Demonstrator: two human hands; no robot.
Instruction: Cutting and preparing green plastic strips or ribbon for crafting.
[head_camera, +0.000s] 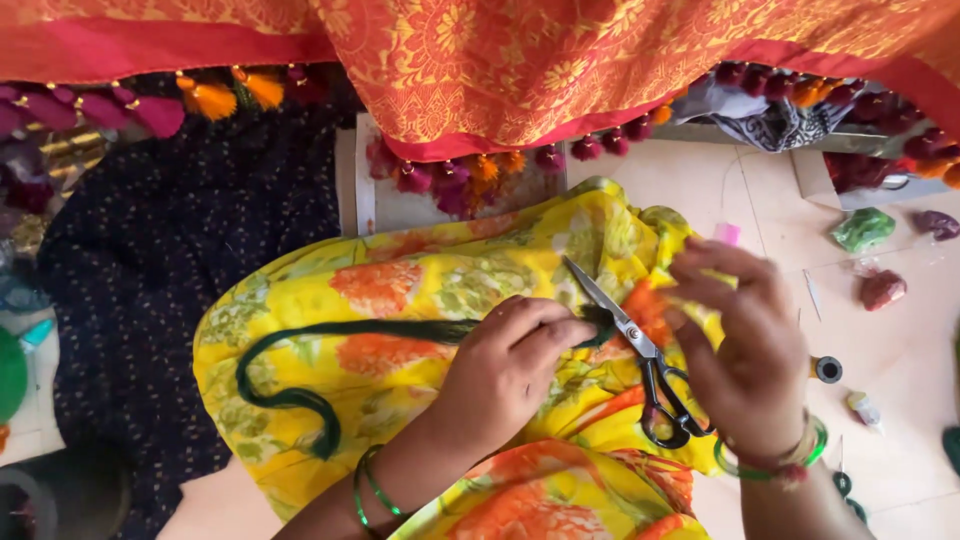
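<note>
My left hand (510, 365) pinches one end of a long bundle of dark green thread (300, 395), which curls leftward over my lap in yellow floral cloth (400, 290). A pair of scissors (640, 350) with black handles lies on the lap between my hands, blades pointing up and left toward the pinched thread. My right hand (745, 350) hovers just right of the scissors, blurred, its fingers bent together around something small and orange that I cannot make out.
An orange-red patterned cloth (520, 60) edged with pink and orange tassels (450, 180) hangs across the top. Dark dotted fabric (170, 260) lies to the left. Thread balls (865, 230), a small black spool (828, 370) and scraps sit on the tiled floor at right.
</note>
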